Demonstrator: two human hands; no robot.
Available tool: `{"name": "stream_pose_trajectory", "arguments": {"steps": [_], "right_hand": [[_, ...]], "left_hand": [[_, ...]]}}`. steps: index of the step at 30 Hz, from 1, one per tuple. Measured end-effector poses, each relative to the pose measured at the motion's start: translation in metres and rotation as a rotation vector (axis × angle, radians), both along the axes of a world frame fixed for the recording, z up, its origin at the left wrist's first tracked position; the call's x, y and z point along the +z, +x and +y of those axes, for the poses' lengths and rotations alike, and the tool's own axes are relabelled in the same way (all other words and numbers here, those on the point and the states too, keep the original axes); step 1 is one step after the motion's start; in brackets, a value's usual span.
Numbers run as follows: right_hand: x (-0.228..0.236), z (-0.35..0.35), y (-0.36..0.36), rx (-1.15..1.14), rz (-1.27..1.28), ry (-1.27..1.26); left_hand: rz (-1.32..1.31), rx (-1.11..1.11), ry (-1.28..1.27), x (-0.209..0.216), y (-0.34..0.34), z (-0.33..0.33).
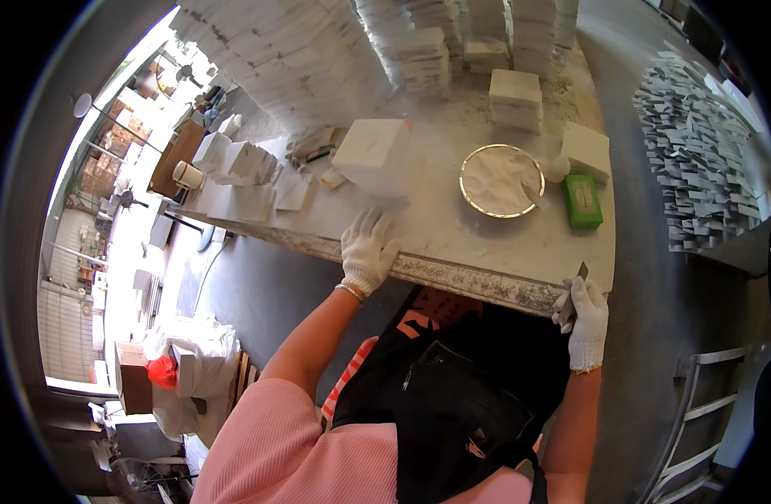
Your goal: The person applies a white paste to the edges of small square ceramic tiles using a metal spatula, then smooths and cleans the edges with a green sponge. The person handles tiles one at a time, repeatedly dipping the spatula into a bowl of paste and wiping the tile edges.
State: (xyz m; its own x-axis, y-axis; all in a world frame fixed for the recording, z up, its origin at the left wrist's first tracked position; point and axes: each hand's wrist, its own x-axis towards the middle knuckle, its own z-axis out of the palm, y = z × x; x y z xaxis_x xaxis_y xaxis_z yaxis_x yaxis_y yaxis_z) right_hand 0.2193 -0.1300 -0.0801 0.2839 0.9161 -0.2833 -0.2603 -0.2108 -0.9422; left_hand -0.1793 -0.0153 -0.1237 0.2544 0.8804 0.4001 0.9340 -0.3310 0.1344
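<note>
My left hand, in a white knit glove, lies on the front edge of a dusty white worktable. Its fingers are stretched out just below a stack of square white tiles. At the table's right front corner my right hand, also gloved, is closed around a small scraper with its grey blade pointing up; the handle is mostly hidden. Between and beyond my hands sits a gold-rimmed bowl of white powder or paste, with a flat blade leaning at its right side. Beside it stands a green box.
Tall tile stacks line the table's far side. A smaller stack and a cream block stand behind the bowl. More tiles and a white cup are at left. A metal rack stands right.
</note>
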Motion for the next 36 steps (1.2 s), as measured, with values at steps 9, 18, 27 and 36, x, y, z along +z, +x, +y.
{"name": "stream_pose_trajectory", "arguments": {"steps": [9, 18, 27, 36], "right_hand": [[-0.011, -0.003, -0.003, 0.016, -0.023, -0.021], [-0.010, 0.001, -0.005, 0.024, -0.055, -0.012], [-0.012, 0.003, -0.006, -0.087, -0.145, 0.018], [-0.008, 0.006, -0.012, -0.160, -0.158, -0.105]], "left_hand": [[0.029, -0.001, -0.050, 0.013, 0.000, -0.001], [-0.007, -0.010, -0.056, 0.013, -0.004, -0.005], [-0.335, -0.047, -0.044, 0.011, -0.019, 0.006], [-0.377, 0.115, 0.047, 0.123, 0.006, 0.082]]}}
